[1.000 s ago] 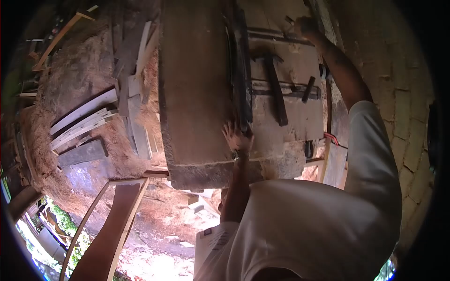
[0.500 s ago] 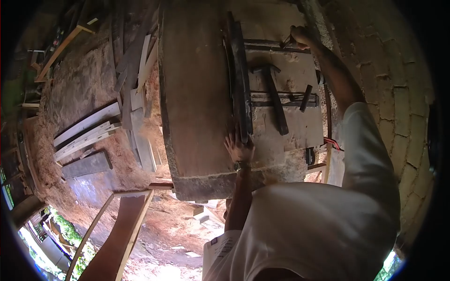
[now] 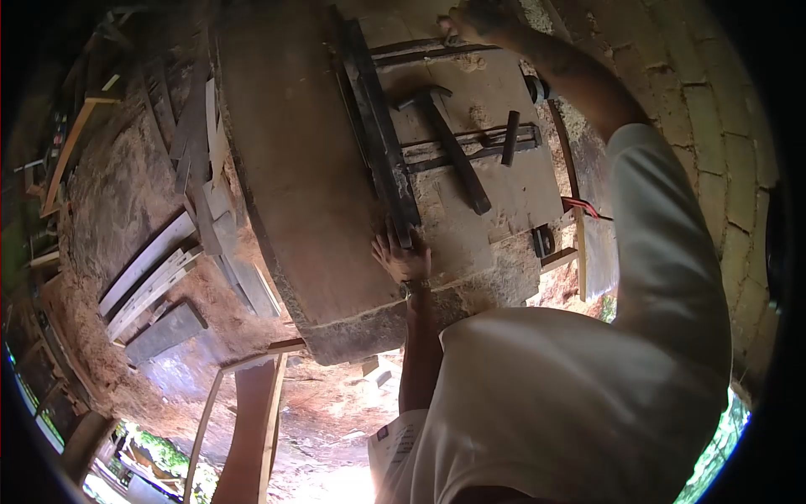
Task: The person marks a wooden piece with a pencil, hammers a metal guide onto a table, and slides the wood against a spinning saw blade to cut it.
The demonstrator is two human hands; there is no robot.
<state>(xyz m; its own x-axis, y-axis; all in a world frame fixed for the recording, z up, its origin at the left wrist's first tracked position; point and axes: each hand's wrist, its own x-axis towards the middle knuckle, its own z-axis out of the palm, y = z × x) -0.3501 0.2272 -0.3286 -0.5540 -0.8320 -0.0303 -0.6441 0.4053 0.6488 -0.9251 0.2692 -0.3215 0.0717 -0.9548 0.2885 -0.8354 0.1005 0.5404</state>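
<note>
My left hand (image 3: 406,255) lies with its fingers spread at the near end of a long dark bar (image 3: 375,126) on a wooden worktable (image 3: 285,252). My right hand (image 3: 475,21) is at the far side, closed at a dark slotted rail (image 3: 420,52); what its fingers grip, if anything, is too small and dim to make out. Between my hands lies a hammer (image 3: 453,151), its head pointing away from me. Its handle crosses a second slotted rail (image 3: 428,157). A short dark rod (image 3: 510,138) lies on that rail, right of the hammer.
Loose boards (image 3: 155,277) lie on the dusty ground at left. A wooden frame (image 3: 273,412) stands near the table's lower left. Red cable (image 3: 579,205) and a wooden post (image 3: 580,256) are at the right edge, before a block wall (image 3: 672,126).
The view has turned, so the table and tools appear tilted and farther left and up. My left hand stays at the bar's end; my right hand stays by the far rail.
</note>
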